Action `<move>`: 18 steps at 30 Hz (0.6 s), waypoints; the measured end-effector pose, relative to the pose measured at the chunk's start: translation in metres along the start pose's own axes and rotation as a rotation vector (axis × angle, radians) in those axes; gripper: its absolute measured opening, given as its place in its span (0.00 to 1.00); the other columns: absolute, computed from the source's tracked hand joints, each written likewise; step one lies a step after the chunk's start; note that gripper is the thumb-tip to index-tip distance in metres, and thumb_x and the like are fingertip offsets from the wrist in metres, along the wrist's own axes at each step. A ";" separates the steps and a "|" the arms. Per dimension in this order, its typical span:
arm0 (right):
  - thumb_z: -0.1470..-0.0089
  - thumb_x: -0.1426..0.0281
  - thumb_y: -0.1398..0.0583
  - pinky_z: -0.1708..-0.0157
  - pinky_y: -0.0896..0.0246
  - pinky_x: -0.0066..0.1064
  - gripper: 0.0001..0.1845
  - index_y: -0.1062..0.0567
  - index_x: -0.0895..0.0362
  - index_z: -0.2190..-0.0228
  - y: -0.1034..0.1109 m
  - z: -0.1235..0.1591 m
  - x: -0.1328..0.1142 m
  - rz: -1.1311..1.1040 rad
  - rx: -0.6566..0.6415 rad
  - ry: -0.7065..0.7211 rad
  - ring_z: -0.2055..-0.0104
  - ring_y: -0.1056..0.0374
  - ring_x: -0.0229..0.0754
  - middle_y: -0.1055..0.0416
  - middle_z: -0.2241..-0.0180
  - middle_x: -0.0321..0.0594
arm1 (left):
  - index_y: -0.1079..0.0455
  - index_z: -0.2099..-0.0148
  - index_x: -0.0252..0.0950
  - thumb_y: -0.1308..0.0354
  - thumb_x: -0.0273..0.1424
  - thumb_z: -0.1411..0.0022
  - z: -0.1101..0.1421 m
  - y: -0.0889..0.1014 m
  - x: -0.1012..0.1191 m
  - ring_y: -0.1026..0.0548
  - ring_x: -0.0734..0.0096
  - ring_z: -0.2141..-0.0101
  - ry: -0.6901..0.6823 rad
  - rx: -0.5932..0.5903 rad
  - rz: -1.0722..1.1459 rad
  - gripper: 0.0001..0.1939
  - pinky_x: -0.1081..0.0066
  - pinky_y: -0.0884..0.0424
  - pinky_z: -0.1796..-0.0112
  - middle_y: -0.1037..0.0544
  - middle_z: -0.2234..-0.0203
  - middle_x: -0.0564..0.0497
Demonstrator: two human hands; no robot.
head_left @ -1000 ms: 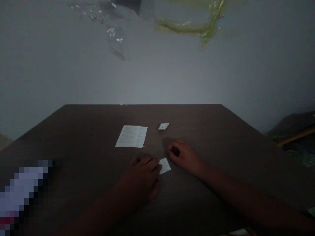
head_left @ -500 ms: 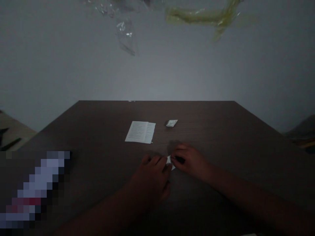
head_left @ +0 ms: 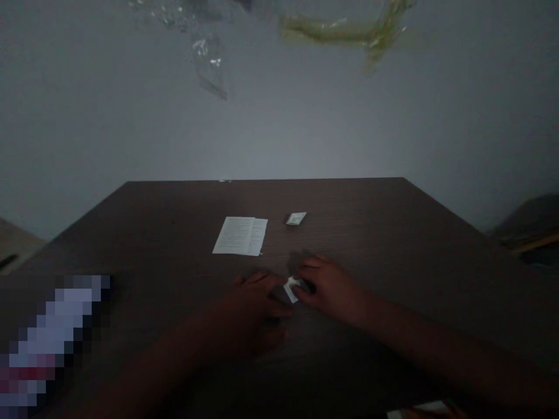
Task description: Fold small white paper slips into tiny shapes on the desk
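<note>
A small printed piece of paper (head_left: 290, 290) lies on the dark wooden table between my two hands. On its right side, my right hand (head_left: 329, 286) has thumb and fingers curled together over the edge of the paper, pinching it. From the left, my left hand (head_left: 257, 311) rests low over the table with its fingers apart, a fingertip at the paper's left edge. Part of the paper is hidden under the fingers. Farther back lies a small folded paper (head_left: 296, 219), its edges slightly raised.
Two overlapping printed sheets (head_left: 238, 235) lie left of centre on the table (head_left: 375, 233). A blurred-out, bright-faced object (head_left: 56, 331) occupies the left front. Behind the table stands a pale wall with yellow tape (head_left: 332, 32). Something pale (head_left: 419, 410) shows at the bottom edge.
My right hand has moved in to the small paper and taken hold of its right side. My left hand's fingers have spread and uncovered part of it. The view has shifted slightly.
</note>
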State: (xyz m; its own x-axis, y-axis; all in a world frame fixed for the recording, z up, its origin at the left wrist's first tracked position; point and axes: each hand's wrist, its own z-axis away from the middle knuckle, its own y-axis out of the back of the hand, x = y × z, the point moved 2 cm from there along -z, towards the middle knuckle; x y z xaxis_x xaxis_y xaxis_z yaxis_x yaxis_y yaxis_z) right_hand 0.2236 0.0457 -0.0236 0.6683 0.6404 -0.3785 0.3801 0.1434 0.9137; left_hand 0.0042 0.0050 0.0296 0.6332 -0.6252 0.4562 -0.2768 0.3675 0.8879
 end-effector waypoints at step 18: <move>0.41 0.57 0.25 0.46 0.32 0.51 0.18 0.18 0.56 0.58 -0.001 0.005 -0.011 0.031 -0.012 -0.073 0.48 0.27 0.60 0.21 0.55 0.49 | 0.31 0.30 0.38 0.41 0.20 0.40 0.002 -0.002 0.001 0.25 0.47 0.33 0.125 -0.063 -0.051 0.36 0.46 0.33 0.31 0.20 0.35 0.43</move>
State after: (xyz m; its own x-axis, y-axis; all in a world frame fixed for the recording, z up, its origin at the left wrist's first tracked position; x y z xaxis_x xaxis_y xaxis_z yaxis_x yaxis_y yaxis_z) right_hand 0.2191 0.0349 -0.0210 0.7247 0.5880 -0.3593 0.3510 0.1336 0.9268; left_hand 0.0040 0.0027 0.0279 0.7314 -0.5554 0.3958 -0.1984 0.3820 0.9026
